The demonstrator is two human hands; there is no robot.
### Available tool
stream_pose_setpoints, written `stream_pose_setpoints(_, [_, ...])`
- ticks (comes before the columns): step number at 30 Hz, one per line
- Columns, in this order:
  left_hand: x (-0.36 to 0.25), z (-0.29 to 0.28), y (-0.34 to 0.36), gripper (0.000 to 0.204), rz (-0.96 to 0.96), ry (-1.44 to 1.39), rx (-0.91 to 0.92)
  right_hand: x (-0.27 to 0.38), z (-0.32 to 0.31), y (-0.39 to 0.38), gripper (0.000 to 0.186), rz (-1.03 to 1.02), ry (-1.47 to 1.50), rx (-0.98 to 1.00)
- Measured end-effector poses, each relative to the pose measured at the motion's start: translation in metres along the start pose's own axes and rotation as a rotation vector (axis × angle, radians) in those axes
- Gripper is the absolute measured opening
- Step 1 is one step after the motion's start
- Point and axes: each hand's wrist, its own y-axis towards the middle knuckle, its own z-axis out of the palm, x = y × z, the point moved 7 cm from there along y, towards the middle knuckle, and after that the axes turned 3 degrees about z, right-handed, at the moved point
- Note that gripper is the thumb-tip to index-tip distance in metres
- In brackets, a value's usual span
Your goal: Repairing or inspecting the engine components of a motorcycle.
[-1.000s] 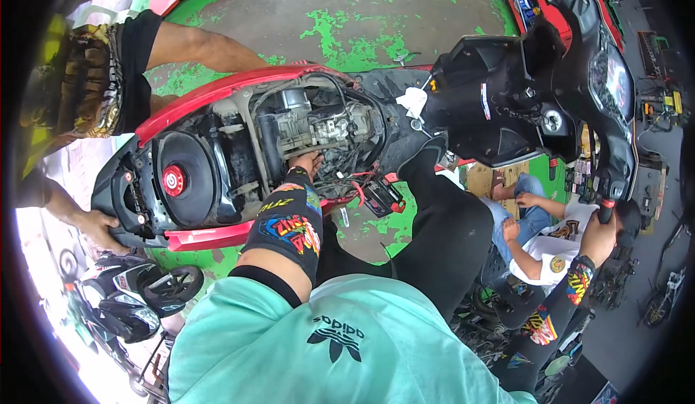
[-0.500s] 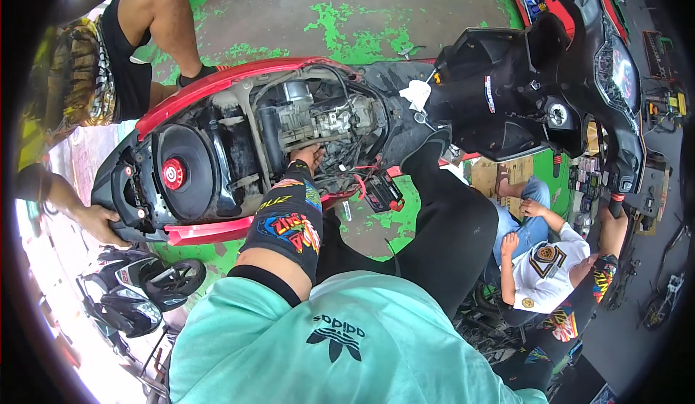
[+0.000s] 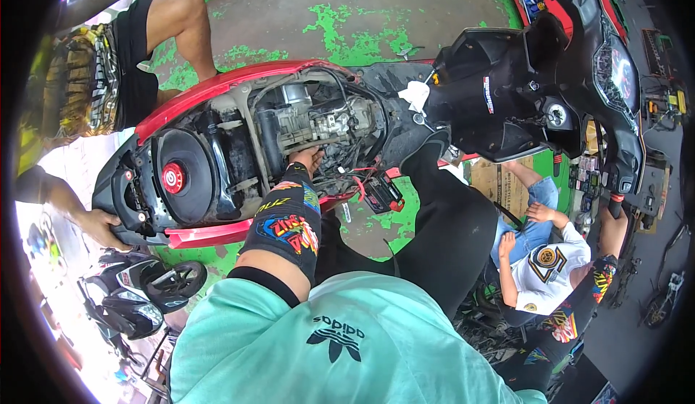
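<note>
My left hand point(image 3: 308, 159) reaches into the opened body of a red and black scooter point(image 3: 239, 71), at the near side of the exposed engine point(image 3: 326, 121). Its fingertips go down among hoses and cables, so what they touch is hidden. At the far right, my right hand point(image 3: 615, 223) is closed around the handlebar grip point(image 3: 616, 200). Below the engine bay, a black battery point(image 3: 381, 192) with red leads hangs at the scooter's near side. Left of the engine lies a round black tank cover with a red cap point(image 3: 173, 177).
At the tail, another person point(image 3: 79, 85) rests a hand point(image 3: 101, 226) on the rear end. A seated person in a white shirt point(image 3: 546, 266) is at right. A white cloth point(image 3: 415, 96) and keys point(image 3: 420, 119) lie on the footboard. A second motorcycle point(image 3: 130, 295) stands lower left.
The person at the tail has shifted to the right, and their other hand now shows near the knee. The seated person's leg has moved slightly. My hands stay in nearly the same places.
</note>
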Motion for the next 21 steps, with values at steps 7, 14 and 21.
stream_pose_setpoints(7, [0.001,0.000,0.003,0.014,0.001,0.045,0.016,0.025,-0.006,-0.030,0.030,-0.084,-0.324,-0.409])
stream_pose_setpoints(14, [0.002,0.000,0.002,0.015,-0.015,0.018,0.006,-0.005,0.001,0.002,0.026,-0.019,0.118,0.043])
stream_pose_setpoints(21, [0.003,0.000,0.005,0.013,0.003,0.007,0.045,0.020,-0.006,-0.026,0.035,-0.113,-0.270,-0.374])
